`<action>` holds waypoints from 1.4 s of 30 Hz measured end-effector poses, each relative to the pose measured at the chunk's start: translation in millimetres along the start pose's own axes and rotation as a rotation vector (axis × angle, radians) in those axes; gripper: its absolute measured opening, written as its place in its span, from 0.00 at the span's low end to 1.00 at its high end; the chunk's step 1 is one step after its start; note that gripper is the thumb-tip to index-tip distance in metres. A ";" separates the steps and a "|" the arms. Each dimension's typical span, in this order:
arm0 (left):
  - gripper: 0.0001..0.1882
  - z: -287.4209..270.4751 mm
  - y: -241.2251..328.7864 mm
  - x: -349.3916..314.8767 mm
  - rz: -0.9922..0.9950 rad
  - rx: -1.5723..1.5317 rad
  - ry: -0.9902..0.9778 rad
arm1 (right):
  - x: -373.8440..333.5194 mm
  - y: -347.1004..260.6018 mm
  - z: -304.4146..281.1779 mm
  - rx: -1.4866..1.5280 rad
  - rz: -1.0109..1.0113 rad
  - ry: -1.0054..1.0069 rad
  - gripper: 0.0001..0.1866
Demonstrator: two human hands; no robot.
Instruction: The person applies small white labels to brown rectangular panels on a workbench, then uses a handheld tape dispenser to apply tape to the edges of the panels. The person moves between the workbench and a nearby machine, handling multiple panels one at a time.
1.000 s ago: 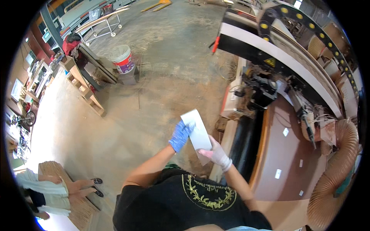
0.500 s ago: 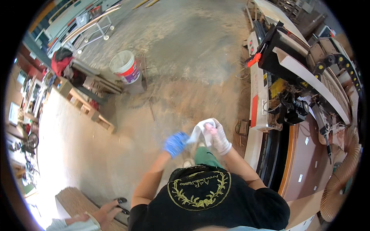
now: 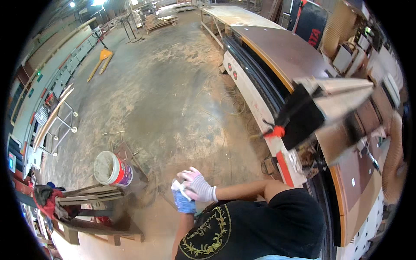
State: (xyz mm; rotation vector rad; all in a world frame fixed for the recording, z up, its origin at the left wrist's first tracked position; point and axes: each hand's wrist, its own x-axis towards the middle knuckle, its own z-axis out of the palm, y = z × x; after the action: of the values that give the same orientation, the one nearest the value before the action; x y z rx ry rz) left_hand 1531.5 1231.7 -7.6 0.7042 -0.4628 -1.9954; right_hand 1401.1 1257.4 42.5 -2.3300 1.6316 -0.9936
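A narrow white strip (image 3: pixel 178 186), folded or bunched up, is between my two hands, low in the middle of the view. My left hand (image 3: pixel 185 203), in a blue glove, grips the strip from below. Over it lies my right hand (image 3: pixel 198 186), in a pale pink and white knitted glove, its fingers closing on the strip's near side. Part of the strip is hidden under the right fingers, and what is on its surface is too small to tell.
A white and red bucket (image 3: pixel 106 169) stands ahead left, beside stacked wooden slats (image 3: pixel 91 197) and a pallet (image 3: pixel 104 234). Along my right runs a long machine bed (image 3: pixel 277 52) with a blurred gantry (image 3: pixel 303 117) above it. A yellow pallet truck (image 3: pixel 103 58) stands far left.
My view has swung up and turned. My hands have come together, and the strip that was stretched between them is bunched. The machine's gantry appears to have moved nearer along its bed.
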 end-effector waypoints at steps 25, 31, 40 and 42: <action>0.21 -412.5 484.7 497.8 0.162 0.556 1.063 | 219.4 250.3 107.1 -0.099 1.610 -0.216 0.22; 0.22 -440.5 509.3 523.8 -0.004 0.788 1.068 | 204.7 226.6 129.8 -0.079 1.839 -0.295 0.22; 0.23 -347.7 371.1 611.8 -0.522 1.119 0.579 | 192.5 335.1 174.1 -0.077 1.663 -0.569 0.21; 0.24 -300.5 328.3 669.1 -0.615 1.226 0.329 | 187.7 393.9 185.4 -0.031 1.733 -0.492 0.21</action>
State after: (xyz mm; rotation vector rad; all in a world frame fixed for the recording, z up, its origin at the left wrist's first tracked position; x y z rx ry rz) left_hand 1675.2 476.6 -242.3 2.0789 -1.4199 -1.8998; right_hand 1233.7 884.8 -198.1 -0.3628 2.3047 0.0419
